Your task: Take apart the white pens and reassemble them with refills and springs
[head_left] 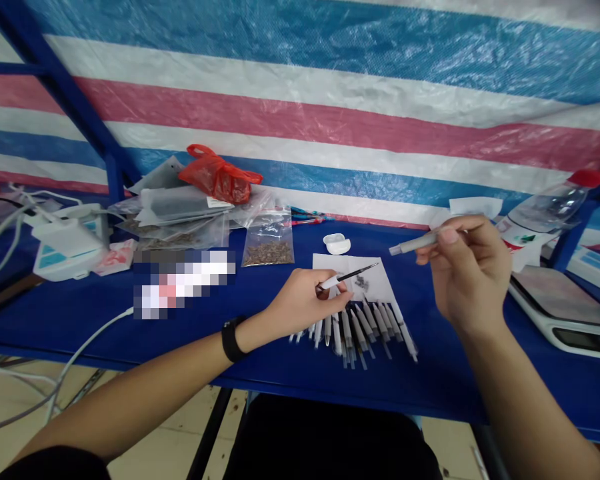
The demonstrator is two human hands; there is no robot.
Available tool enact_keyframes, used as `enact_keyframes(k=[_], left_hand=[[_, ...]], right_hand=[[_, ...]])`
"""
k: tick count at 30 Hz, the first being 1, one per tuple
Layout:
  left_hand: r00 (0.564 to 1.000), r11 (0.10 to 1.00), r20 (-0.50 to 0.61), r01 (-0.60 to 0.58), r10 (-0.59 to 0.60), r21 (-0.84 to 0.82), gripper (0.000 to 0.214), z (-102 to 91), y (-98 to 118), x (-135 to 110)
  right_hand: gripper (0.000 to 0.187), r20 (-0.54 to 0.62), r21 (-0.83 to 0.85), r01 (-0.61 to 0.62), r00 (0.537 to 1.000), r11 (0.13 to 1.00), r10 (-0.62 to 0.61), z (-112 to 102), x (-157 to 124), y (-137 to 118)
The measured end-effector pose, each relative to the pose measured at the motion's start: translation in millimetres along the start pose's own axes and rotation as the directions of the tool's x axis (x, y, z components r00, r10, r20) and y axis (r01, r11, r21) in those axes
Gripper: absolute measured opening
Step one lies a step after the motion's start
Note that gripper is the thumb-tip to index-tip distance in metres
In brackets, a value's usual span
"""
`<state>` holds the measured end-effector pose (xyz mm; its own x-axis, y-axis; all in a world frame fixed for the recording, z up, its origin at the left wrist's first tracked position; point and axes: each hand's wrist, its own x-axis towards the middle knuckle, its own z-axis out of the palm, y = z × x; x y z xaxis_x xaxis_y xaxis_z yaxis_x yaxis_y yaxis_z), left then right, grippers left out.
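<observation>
Between the fingers of my left hand [300,300] is a white pen part with a dark ink refill [357,272] sticking out, its tip pointing right. My right hand [467,270] is raised higher and pinches a grey pen barrel [409,245], its end facing left. Below my left hand lies a row of grey and white pen barrels [367,327], partly on a white sheet of paper [325,262]. Small dark pieces [361,283] are heaped on that sheet, too small to make out.
A clear bag of small brown parts [269,252] and a white earbud case [337,244] lie behind the paper. A red plastic bag [220,177] sits on other bags. At right stand a weighing scale [570,307] and a bottle [545,210]; at left, cables and white devices [70,243].
</observation>
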<state>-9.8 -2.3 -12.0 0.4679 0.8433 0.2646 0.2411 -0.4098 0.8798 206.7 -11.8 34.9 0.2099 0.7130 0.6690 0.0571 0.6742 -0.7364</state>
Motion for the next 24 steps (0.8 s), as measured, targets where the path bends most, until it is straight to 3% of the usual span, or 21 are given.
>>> enact_keyframes(k=[15,17,21,24], left_hand=[[1.000,0.998,-0.006,-0.025,0.025,0.052,0.022,1.0,-3,0],[1.000,0.999,-0.006,-0.017,0.017,0.047,0.022,1.1,-2,0],[0.998,0.997,0.027,0.056,-0.055,-0.044,0.022,-1.8,3,0],[0.988,0.974,0.086,0.143,-0.129,-0.177,0.025,-5.3,5,1]], right_hand=[[0.023,0.184,-0.035,-0.036,0.982,0.999,0.042,7,-12,3],[0.023,0.155,-0.043,-0.040,0.987,0.998,0.047,7,-12,4],[0.020,-0.028,0.027,-0.012,1.000,1.000,0.013,4,-5,3],[0.022,-0.062,0.090,-0.074,0.995,0.993,0.080,1,1,4]])
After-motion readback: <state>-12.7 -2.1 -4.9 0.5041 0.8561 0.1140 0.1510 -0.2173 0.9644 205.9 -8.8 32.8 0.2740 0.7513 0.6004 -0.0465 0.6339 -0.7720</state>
